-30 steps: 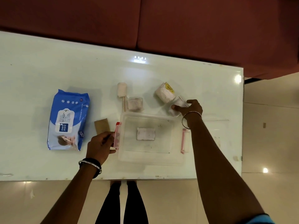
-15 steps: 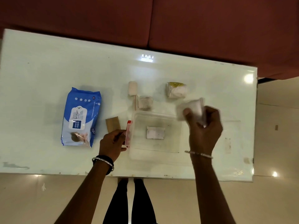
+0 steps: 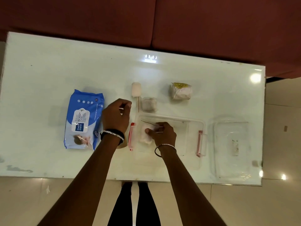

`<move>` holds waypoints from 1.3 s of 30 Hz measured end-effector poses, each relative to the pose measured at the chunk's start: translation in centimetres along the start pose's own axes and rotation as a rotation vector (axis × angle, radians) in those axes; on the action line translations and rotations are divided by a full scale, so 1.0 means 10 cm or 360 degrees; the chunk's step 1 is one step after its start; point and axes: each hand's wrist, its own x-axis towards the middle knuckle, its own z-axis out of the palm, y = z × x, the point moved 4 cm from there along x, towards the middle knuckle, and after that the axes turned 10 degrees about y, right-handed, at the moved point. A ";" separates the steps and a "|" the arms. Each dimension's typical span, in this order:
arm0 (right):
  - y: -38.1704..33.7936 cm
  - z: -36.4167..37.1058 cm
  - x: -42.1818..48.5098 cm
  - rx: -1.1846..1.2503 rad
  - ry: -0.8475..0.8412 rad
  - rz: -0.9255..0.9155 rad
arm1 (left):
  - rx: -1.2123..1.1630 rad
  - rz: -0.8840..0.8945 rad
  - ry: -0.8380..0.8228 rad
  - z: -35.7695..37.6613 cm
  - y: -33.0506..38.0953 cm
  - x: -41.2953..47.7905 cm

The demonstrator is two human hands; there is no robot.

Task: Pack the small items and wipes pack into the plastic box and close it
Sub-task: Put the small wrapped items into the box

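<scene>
The clear plastic box (image 3: 193, 129) with red side latches stands open at the table's middle front. My right hand (image 3: 164, 133) is inside its left half, pinching a small clear packet (image 3: 155, 128) just above a white pad (image 3: 145, 137) on the box floor. My left hand (image 3: 116, 116) hovers left of the box with its fingers loosely curled and nothing seen in them. The blue wipes pack (image 3: 83, 119) lies flat to the left. Behind the box lie a white sponge on a stick (image 3: 136, 92), a small wrapped item (image 3: 149, 104) and a white roll with a yellow label (image 3: 180, 91).
The box's clear lid (image 3: 231, 149) lies on the white table (image 3: 48, 70) to the right of the box, near the right edge. A brown card (image 3: 123, 145) is mostly hidden under my left wrist. A dark red sofa runs along the far edge.
My right hand carried the small clear packet from behind the box down into its left half. My left hand let go of the left latch and rose toward the sponge stick.
</scene>
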 end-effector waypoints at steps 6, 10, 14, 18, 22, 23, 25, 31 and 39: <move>-0.03 -0.34 -0.05 -0.0171 0.0139 0.0024 | 0.0339 -0.0581 -0.0469 0.38 0.01 0.23; -0.05 -0.66 -0.08 -0.0069 0.0213 -0.0008 | 0.0537 -0.0781 -0.0650 0.60 0.00 0.28; -0.21 -0.98 -0.09 0.0160 0.0352 -0.0227 | 0.0429 -0.0957 -0.0606 0.70 0.00 0.31; -0.50 -1.22 0.12 0.0222 0.0665 -0.0449 | 0.0299 -0.0973 -0.0654 0.81 -0.07 0.33; -0.81 -1.26 0.55 0.0209 0.0911 -0.0572 | 0.0097 -0.1069 -0.0650 0.80 -0.16 0.31; -0.86 -1.22 0.69 0.0174 0.0876 -0.0548 | 0.0033 -0.1057 -0.0632 0.78 -0.17 0.30; -0.93 -1.10 0.97 0.0009 0.0721 -0.0413 | -0.0057 -0.0990 -0.0600 0.72 -0.16 0.27; -0.87 -0.74 1.36 -0.0294 0.0353 -0.0088 | -0.0451 -0.0941 -0.0609 0.50 -0.06 0.18; -0.78 -0.69 1.40 0.0107 0.0218 -0.0071 | -0.0844 -0.1253 -0.0619 0.29 -0.11 0.06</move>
